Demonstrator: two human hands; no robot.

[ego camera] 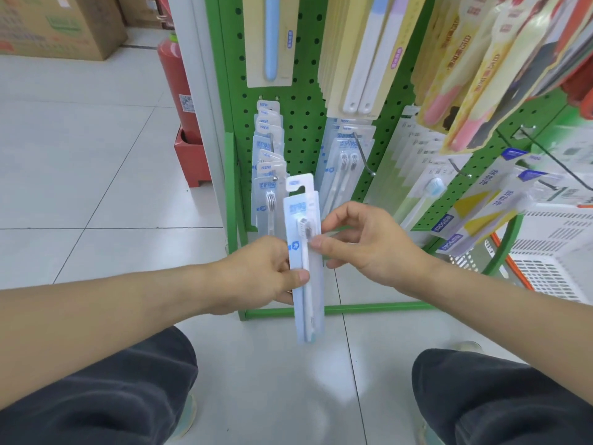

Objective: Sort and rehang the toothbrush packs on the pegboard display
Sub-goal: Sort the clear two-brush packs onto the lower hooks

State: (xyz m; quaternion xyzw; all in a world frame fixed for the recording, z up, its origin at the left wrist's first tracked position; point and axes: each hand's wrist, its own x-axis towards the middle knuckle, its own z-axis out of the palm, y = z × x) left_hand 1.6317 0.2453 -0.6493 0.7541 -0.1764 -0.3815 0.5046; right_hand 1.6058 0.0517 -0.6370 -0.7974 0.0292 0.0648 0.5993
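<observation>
A clear toothbrush pack [303, 252] is held upright before the green pegboard [301, 101], the left hand [266, 277] gripping its middle and the right hand [362, 242] pinching its edge. The thin hang tab could miss the nearest peg [275, 178] or tear if forced. Hanging packs [268, 149] read "NEW"; other lettering is too blurred to read.

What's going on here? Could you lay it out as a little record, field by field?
Setting: shop aisle, green pegboard display
Held item: toothbrush pack, upright, off its peg
Left hand: grips the pack's lower half
Right hand: pinches the pack near the brush head
Nearest hanging row: matching packs on a hook to the left
Also nearby: red fire extinguisher, white basket
Stage: pack not yet rehung
</observation>
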